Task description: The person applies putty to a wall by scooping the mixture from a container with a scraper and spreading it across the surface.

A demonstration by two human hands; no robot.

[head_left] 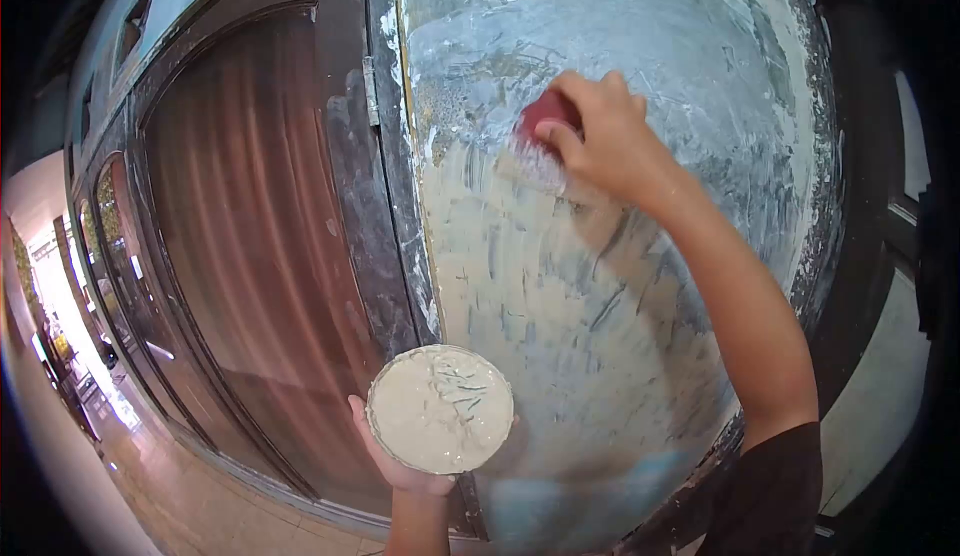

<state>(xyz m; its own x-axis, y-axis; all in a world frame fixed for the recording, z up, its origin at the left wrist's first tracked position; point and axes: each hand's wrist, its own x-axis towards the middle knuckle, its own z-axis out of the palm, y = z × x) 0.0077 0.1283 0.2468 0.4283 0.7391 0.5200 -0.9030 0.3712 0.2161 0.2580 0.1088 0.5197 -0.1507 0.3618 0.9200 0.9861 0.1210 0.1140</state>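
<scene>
My right hand (610, 136) grips a paintbrush with a dark red body (548, 116). Its pale bristles (538, 168) are blurred and press against the wall (600, 46), near the upper edge of the cream-coated part. My left hand (405, 471) holds a round tub (372, 424) from below, its fingers partly hidden beneath it. Thick cream paint (425, 416) fills the tub, with streaks on its surface. Streaky cream paint covers the lower wall, while the upper part is blue-grey and patchy.
Left of the wall is a dark wooden door frame (350, 176) with a hinge (371, 91) and a glass pane backed by a reddish-brown curtain (250, 196). Dark woodwork (865, 256) borders the right side. A tiled floor (235, 501) runs along the lower left.
</scene>
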